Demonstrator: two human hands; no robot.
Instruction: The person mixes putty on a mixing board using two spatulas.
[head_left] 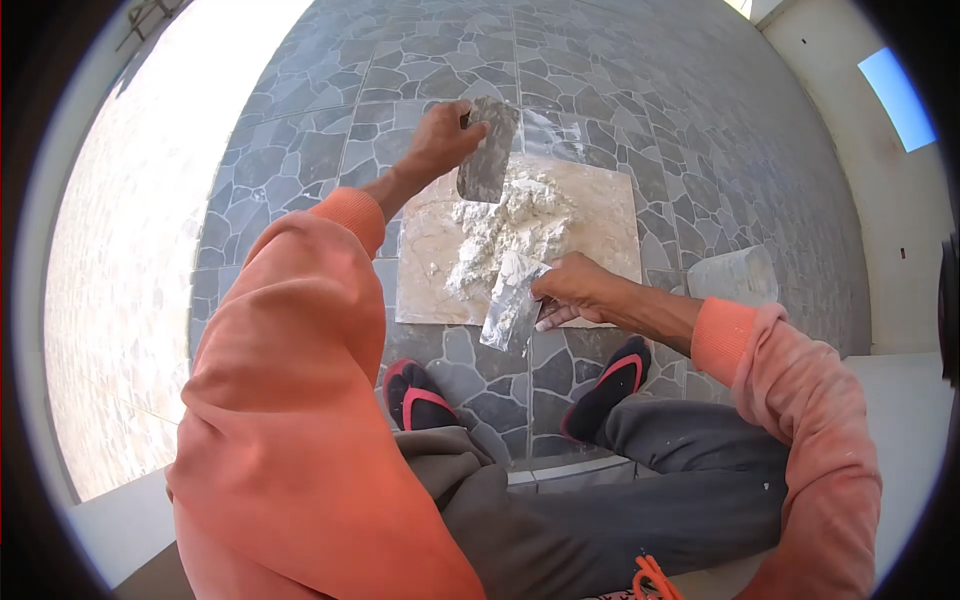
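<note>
My left hand (445,138) is closed on a steel trowel (488,155) with a wide rectangular blade, marked with dried material and held above the far side of the pile. My right hand (580,283) grips a flat putty knife (508,318), its blade tilted and carrying some white material at the near edge of the pile. Between the two tools lies a lumpy heap of white plaster-like paste or powder (530,225). Under it is a beige tile-like board (610,225), flat on the floor. The handles are mostly hidden by my fingers.
A whitish bucket (735,275) stands to the right of the board. Clear plastic (552,135) lies beyond the board's far edge. My feet in sandals (420,395) rest near the board's front edge. The floor has a grey stone pattern (440,60), with a wall at right.
</note>
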